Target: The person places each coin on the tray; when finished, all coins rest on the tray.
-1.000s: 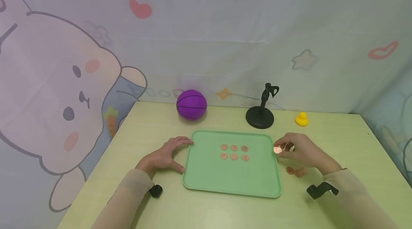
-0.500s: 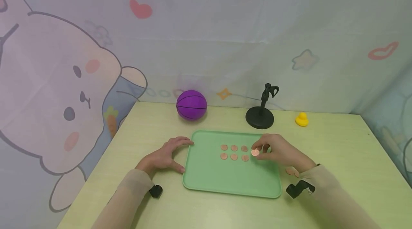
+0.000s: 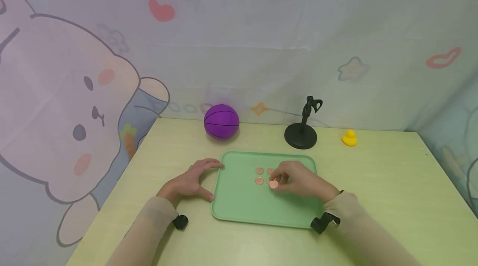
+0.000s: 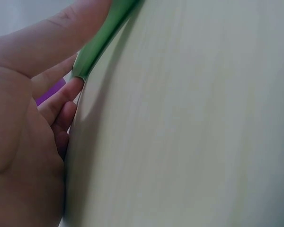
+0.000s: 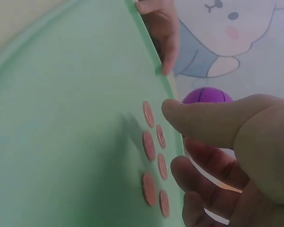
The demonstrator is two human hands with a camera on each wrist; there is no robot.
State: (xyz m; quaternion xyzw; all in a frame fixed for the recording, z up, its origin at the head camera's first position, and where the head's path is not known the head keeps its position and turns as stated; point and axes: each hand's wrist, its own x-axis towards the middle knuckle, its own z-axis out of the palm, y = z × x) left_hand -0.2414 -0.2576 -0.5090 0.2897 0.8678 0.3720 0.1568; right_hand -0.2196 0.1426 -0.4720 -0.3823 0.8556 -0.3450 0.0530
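My right hand (image 3: 296, 179) is over the middle of the green tray (image 3: 242, 208), pinching a copper coin (image 3: 274, 184) between thumb and fingertips. The pinched coin overlaps one lying on the tray in the head view. Several like coins lie flat in two rows, among them one at the far left corner of the group (image 3: 259, 171); the right wrist view shows both rows, including a nearer coin (image 5: 149, 188). Spread along the tray's left rim, my left hand (image 3: 190, 181) touches it with thumb and fingertips and holds nothing else.
Behind the tray stand a purple ball (image 3: 221, 122), a black stand with a round base (image 3: 300, 136) and a yellow rubber duck (image 3: 349, 137). A patterned cloth (image 3: 239, 50) hangs at the table's back edge. My right sleeve (image 3: 358, 216) mostly covers the loose coins right of the tray.
My right hand has carried the coin leftward from beside the tray's right rim to over the coin rows. The left hand and the tray have stayed put.
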